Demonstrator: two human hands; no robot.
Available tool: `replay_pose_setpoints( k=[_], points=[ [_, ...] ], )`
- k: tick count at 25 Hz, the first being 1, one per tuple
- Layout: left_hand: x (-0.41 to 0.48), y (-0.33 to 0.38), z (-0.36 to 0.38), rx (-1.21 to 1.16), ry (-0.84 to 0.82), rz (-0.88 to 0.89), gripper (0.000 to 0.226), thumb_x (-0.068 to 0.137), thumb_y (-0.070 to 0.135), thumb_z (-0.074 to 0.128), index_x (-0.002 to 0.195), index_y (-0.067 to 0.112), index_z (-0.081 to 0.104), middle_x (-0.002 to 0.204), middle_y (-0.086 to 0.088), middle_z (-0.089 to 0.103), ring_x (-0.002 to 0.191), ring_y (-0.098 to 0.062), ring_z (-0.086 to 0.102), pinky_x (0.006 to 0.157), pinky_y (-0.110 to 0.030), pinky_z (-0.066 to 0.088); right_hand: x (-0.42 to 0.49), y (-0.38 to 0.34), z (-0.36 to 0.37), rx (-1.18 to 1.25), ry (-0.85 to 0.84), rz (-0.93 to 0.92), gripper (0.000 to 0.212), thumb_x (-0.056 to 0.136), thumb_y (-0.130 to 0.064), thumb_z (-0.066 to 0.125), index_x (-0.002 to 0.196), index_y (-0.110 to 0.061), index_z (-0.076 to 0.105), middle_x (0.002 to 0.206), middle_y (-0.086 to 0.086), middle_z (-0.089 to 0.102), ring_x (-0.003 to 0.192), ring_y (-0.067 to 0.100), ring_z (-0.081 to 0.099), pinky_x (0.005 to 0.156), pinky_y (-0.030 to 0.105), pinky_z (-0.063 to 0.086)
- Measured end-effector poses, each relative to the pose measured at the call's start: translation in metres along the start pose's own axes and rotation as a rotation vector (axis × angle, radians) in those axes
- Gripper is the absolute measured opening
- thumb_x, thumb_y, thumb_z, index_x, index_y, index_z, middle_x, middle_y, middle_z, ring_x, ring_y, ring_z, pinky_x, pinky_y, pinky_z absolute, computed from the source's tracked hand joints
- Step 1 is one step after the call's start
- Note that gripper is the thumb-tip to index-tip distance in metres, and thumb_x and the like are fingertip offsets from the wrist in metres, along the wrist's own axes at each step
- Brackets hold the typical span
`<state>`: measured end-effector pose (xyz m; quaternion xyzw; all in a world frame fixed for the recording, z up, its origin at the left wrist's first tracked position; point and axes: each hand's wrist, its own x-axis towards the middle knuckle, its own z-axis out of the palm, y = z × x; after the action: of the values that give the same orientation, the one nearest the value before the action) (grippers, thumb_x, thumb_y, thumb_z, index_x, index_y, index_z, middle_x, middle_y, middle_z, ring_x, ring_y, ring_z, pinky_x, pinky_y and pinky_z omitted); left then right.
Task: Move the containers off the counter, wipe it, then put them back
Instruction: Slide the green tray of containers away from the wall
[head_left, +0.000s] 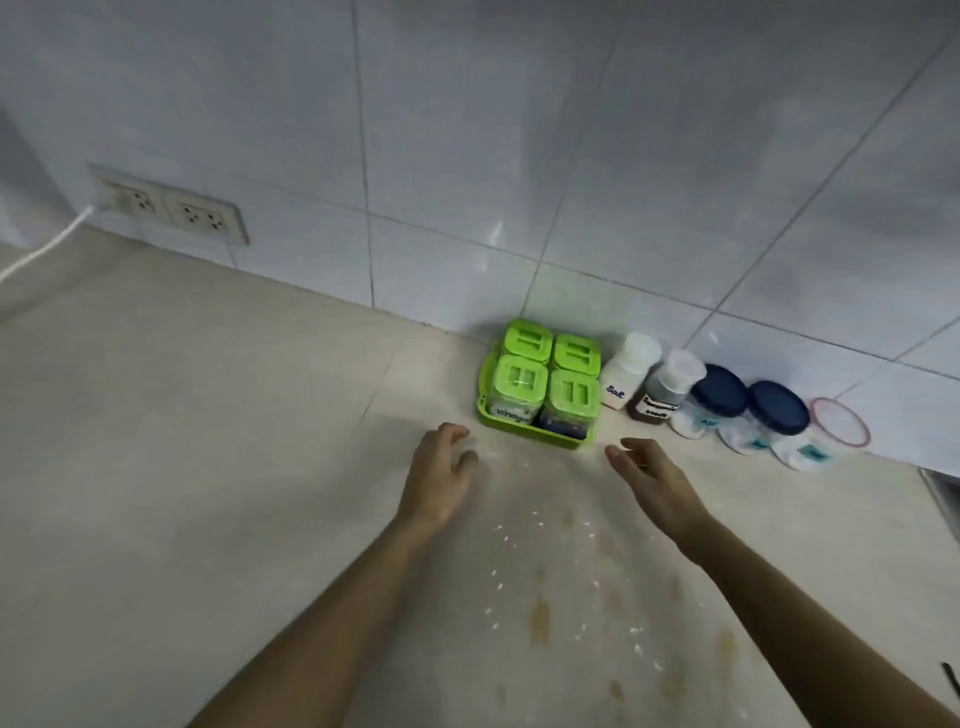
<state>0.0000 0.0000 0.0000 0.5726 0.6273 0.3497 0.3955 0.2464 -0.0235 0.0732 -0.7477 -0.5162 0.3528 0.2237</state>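
A green tray (563, 440) holding several green-lidded jars (520, 378) stands against the tiled wall on the beige counter (208, 441). To its right stand a white salt bottle (626, 370), a dark seasoning bottle (662, 387), two blue-lidded jars (719, 391) (778, 407) and a clear red-rimmed tub (839, 422). My left hand (441, 473) hovers just in front of the tray's left corner, fingers curled and apart, holding nothing. My right hand (652, 480) is flat and open near the tray's right front corner. Neither touches the tray.
Brown stains (540, 618) and white crumbs (501, 530) are scattered on the counter between my forearms. A double wall socket (171, 208) with a white cable (47, 247) plugged in sits at the left. A metal edge (943, 499) shows at the far right.
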Motion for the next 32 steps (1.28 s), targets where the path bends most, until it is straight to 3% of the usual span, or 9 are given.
replay_pose_setpoints(
  k=[5, 8, 13, 17, 20, 23, 26, 29, 32],
  points=[
    [0.053, 0.018, 0.003, -0.306, -0.063, -0.313, 0.047, 0.086, 0.039, 0.063, 0.124, 0.014, 0.050, 0.123, -0.007, 0.058, 0.110, -0.026, 0.056, 0.096, -0.035, 0.046, 0.041, 0.004, 0.023, 0.261, -0.007, 0.142, 0.063, 0.088, -0.051, 0.056, 0.134, -0.011, 0.042, 0.123, 0.006, 0.059, 0.111, 0.023, 0.057, 0.103, 0.045, 0.044],
    [0.073, 0.025, 0.013, -0.386, -0.179, -0.392, 0.058, 0.079, 0.058, 0.062, 0.119, 0.022, 0.041, 0.120, 0.000, 0.052, 0.112, -0.021, 0.052, 0.102, -0.042, 0.044, 0.066, 0.003, 0.037, 0.476, 0.002, 0.230, 0.064, 0.090, -0.045, 0.057, 0.138, -0.007, 0.037, 0.128, 0.010, 0.054, 0.114, 0.026, 0.056, 0.102, 0.043, 0.045],
    [0.087, 0.018, 0.029, -0.386, -0.065, -0.330, 0.045, 0.072, 0.048, 0.075, 0.095, 0.011, 0.067, 0.082, 0.000, 0.064, 0.078, -0.018, 0.061, 0.072, -0.028, 0.047, 0.090, 0.012, 0.048, 0.642, 0.080, 0.292, 0.061, 0.082, -0.040, 0.069, 0.121, 0.006, 0.056, 0.108, 0.012, 0.060, 0.091, 0.022, 0.057, 0.090, 0.039, 0.051],
    [0.093, 0.023, 0.010, -0.462, -0.145, -0.444, 0.030, 0.069, 0.034, 0.081, 0.081, 0.010, 0.068, 0.079, -0.007, 0.066, 0.067, -0.019, 0.055, 0.070, -0.032, 0.048, 0.083, 0.002, 0.042, 0.733, -0.002, 0.331, 0.041, 0.076, -0.030, 0.077, 0.100, 0.001, 0.068, 0.086, 0.009, 0.063, 0.076, 0.019, 0.057, 0.068, 0.028, 0.053],
    [0.078, 0.020, -0.007, -0.479, -0.144, -0.449, 0.038, 0.062, 0.040, 0.081, 0.080, 0.010, 0.066, 0.079, -0.008, 0.065, 0.071, -0.021, 0.055, 0.073, -0.033, 0.049, 0.070, -0.013, 0.049, 0.733, 0.004, 0.302, 0.021, 0.079, -0.025, 0.074, 0.083, -0.005, 0.065, 0.068, 0.002, 0.057, 0.062, 0.013, 0.051, 0.067, 0.024, 0.049],
    [0.049, 0.009, -0.042, -0.515, -0.047, -0.472, 0.052, 0.050, 0.048, 0.081, 0.083, 0.010, 0.069, 0.079, -0.006, 0.066, 0.071, -0.019, 0.057, 0.076, -0.034, 0.051, 0.056, -0.041, 0.068, 0.704, -0.058, 0.226, 0.019, 0.079, -0.026, 0.074, 0.079, -0.009, 0.067, 0.071, 0.001, 0.058, 0.066, 0.012, 0.051, 0.073, 0.025, 0.046],
    [0.017, -0.009, -0.085, -0.582, 0.096, -0.511, 0.036, 0.066, 0.038, 0.080, 0.085, 0.008, 0.070, 0.080, -0.005, 0.067, 0.068, -0.019, 0.055, 0.076, -0.034, 0.049, 0.047, -0.073, 0.102, 0.638, -0.165, 0.154, 0.026, 0.076, -0.030, 0.075, 0.088, -0.007, 0.071, 0.080, 0.003, 0.063, 0.075, 0.013, 0.055, 0.073, 0.025, 0.047],
    [-0.016, -0.027, -0.126, -0.635, 0.231, -0.558, 0.024, 0.074, 0.029, 0.076, 0.082, 0.008, 0.068, 0.081, -0.006, 0.067, 0.069, -0.019, 0.055, 0.075, -0.033, 0.046, 0.032, -0.105, 0.144, 0.584, -0.255, 0.113, 0.034, 0.077, -0.029, 0.075, 0.098, -0.003, 0.071, 0.088, 0.005, 0.067, 0.081, 0.014, 0.059, 0.067, 0.021, 0.050],
    [-0.052, -0.052, -0.166, -0.663, 0.352, -0.598, 0.040, 0.063, 0.036, 0.079, 0.087, 0.006, 0.069, 0.087, -0.012, 0.069, 0.076, -0.023, 0.057, 0.078, -0.034, 0.046, 0.008, -0.131, 0.186, 0.548, -0.384, 0.072, 0.026, 0.080, -0.024, 0.073, 0.094, -0.003, 0.070, 0.078, 0.005, 0.065, 0.067, 0.010, 0.058, 0.050, 0.011, 0.048]
  ],
)
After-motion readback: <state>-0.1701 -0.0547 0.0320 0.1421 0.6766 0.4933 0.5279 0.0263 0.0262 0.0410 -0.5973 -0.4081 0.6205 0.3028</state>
